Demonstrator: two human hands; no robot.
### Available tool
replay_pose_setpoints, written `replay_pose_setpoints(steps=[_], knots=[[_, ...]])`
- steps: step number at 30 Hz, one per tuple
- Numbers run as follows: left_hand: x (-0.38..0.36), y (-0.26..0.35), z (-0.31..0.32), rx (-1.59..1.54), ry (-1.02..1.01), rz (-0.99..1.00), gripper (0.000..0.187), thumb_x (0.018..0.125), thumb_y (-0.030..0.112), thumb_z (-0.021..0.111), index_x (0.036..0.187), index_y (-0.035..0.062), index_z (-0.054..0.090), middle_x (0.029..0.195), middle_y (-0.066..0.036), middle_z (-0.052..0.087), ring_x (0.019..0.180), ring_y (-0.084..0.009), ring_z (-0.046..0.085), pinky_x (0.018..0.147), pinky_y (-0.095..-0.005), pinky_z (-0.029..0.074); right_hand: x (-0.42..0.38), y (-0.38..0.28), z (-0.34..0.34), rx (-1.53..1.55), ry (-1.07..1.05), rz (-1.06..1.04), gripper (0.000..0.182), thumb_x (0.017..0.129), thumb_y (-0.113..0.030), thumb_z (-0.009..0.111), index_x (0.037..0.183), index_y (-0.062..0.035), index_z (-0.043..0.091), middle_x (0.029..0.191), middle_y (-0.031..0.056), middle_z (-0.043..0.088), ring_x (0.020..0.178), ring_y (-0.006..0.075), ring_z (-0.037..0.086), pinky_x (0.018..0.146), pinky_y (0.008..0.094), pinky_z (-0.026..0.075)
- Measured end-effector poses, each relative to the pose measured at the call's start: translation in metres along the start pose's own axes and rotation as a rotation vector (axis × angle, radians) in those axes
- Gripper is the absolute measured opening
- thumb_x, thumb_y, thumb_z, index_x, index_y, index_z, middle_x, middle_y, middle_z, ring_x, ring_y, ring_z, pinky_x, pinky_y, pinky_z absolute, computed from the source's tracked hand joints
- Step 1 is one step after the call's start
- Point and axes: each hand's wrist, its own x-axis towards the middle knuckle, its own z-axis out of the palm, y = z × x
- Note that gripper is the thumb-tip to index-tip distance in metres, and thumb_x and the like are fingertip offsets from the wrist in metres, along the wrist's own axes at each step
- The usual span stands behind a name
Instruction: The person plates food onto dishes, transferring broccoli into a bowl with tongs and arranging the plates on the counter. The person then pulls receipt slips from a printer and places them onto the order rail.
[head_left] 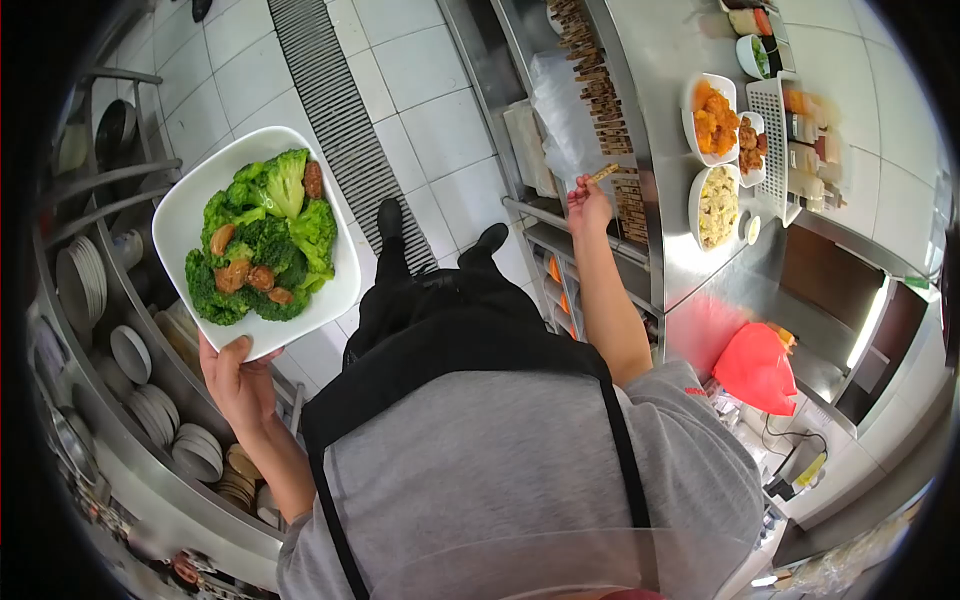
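My left hand [238, 385] grips the near rim of a white square dish [172, 235], thumb on top of the edge. Broccoli [270, 240] with several brown pieces of meat fills the dish, which is held out over the tiled floor. On the other side, my right hand [588, 208] pinches a small wooden clothespin [604, 173] between its fingertips. Close beside that hand, a row of similar wooden clothespins [630, 205] is clipped along the shelf edge under the counter. Clear plastic sheeting [565, 120] hangs just beyond the fingers.
On the steel counter [690, 275] stand dishes of orange food [714, 120], fried rice [717, 205] and brown pieces [751, 150], by a white basket [772, 150]. A red plastic bag [758, 370] lies nearer. Left, a rack holds stacked plates [155, 412]. A drain grate [330, 90] crosses the floor.
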Motion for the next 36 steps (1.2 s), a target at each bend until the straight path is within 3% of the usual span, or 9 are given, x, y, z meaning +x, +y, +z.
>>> replay_pose_setpoints(steps=[10, 12, 14, 15, 17, 23, 25, 28, 36], knots=[[0.009, 0.002, 0.000, -0.013, -0.050, -0.038, 0.044, 0.072, 0.000, 0.043, 0.114, -0.0049, 0.035, 0.095, -0.015, 0.054, 0.069, -0.0215, 0.061, 0.054, -0.0283, 0.055, 0.031, -0.021, -0.007, 0.097, 0.034, -0.067, 0.012, 0.085, -0.013, 0.044, 0.080, -0.0049, 0.053, 0.072, 0.0038, 0.055, 0.058, 0.0117, 0.047, 0.056, 0.0257, 0.040], [0.015, -0.005, 0.008, -0.016, -0.084, -0.033, 0.044, 0.072, 0.000, 0.043, 0.115, -0.0038, 0.035, 0.095, -0.014, 0.054, 0.070, -0.0211, 0.061, 0.054, -0.0280, 0.055, 0.045, -0.018, -0.012, 0.189, -0.170, 0.026, 0.016, 0.085, -0.014, 0.039, 0.080, -0.0042, 0.052, 0.072, 0.0070, 0.056, 0.061, 0.0156, 0.052, 0.060, 0.0276, 0.043], [0.014, 0.003, 0.005, 0.004, -0.094, -0.025, 0.045, 0.071, 0.000, 0.043, 0.116, -0.0015, 0.036, 0.096, -0.012, 0.054, 0.072, -0.0202, 0.060, 0.054, -0.0273, 0.055, 0.011, -0.011, -0.002, 0.149, -0.142, 0.138, 0.020, 0.085, -0.017, 0.040, 0.076, -0.0019, 0.050, 0.075, 0.0114, 0.058, 0.064, 0.0193, 0.055, 0.057, 0.0302, 0.045], [0.013, 0.008, 0.006, 0.014, -0.094, -0.036, 0.046, 0.071, 0.001, 0.044, 0.116, -0.0001, 0.037, 0.096, -0.011, 0.054, 0.071, -0.0194, 0.060, 0.054, -0.0270, 0.054, -0.008, -0.006, 0.003, 0.052, -0.082, 0.109, 0.016, 0.084, -0.016, 0.043, 0.089, -0.0019, 0.049, 0.076, 0.0103, 0.057, 0.056, 0.0193, 0.054, 0.049, 0.0293, 0.046], [0.012, 0.017, 0.011, 0.042, -0.112, -0.036, 0.045, 0.071, 0.001, 0.044, 0.116, -0.0003, 0.037, 0.095, -0.011, 0.054, 0.071, -0.0192, 0.060, 0.054, -0.0274, 0.055, -0.055, -0.015, 0.004, -0.158, -0.115, -0.131, 0.021, 0.083, -0.018, 0.047, 0.091, 0.0010, 0.051, 0.069, 0.0080, 0.055, 0.048, 0.0135, 0.051, 0.042, 0.0259, 0.042], [0.019, 0.026, 0.040, 0.061, -0.307, -0.073, 0.045, 0.071, 0.001, 0.044, 0.115, 0.0007, 0.038, 0.095, -0.011, 0.055, 0.071, -0.0191, 0.061, 0.053, -0.0269, 0.055, -0.125, -0.084, -0.030, 0.329, 0.203, -0.505, 0.030, 0.084, -0.020, 0.046, 0.108, -0.0046, 0.036, 0.068, 0.0100, 0.054, 0.042, 0.0164, 0.050, 0.038, 0.0258, 0.041], [0.014, 0.036, 0.058, 0.096, -0.387, -0.048, 0.045, 0.071, 0.001, 0.043, 0.116, 0.0010, 0.038, 0.097, -0.011, 0.054, 0.074, -0.0201, 0.060, 0.055, -0.0287, 0.054, -0.147, -0.119, -0.027, 0.551, 0.275, -0.399, 0.034, 0.084, -0.022, 0.047, 0.110, -0.0079, 0.030, 0.069, 0.0132, 0.054, 0.048, 0.0218, 0.054, 0.044, 0.0279, 0.047], [0.021, 0.021, 0.104, 0.137, -0.495, -0.106, 0.044, 0.072, 0.000, 0.040, 0.116, 0.0015, 0.039, 0.100, -0.012, 0.054, 0.080, -0.0222, 0.059, 0.058, -0.0325, 0.053, -0.089, -0.126, -0.067, 0.514, -0.031, -0.429, 0.027, 0.087, -0.017, 0.039, 0.107, 0.0001, 0.035, 0.083, 0.0212, 0.055, 0.065, 0.0285, 0.060, 0.055, 0.0335, 0.052], [0.015, -0.026, 0.247, 0.229, -0.925, -0.289, 0.048, 0.071, -0.002, 0.041, 0.119, 0.0010, 0.037, 0.099, -0.011, 0.054, 0.078, -0.0185, 0.060, 0.059, -0.0268, 0.055, -0.102, -0.138, -0.111, 0.560, 0.080, -0.381, 0.030, 0.079, -0.004, 0.039, 0.106, 0.0079, 0.035, 0.093, 0.0247, 0.053, 0.077, 0.0356, 0.059, 0.062, 0.0348, 0.052]])
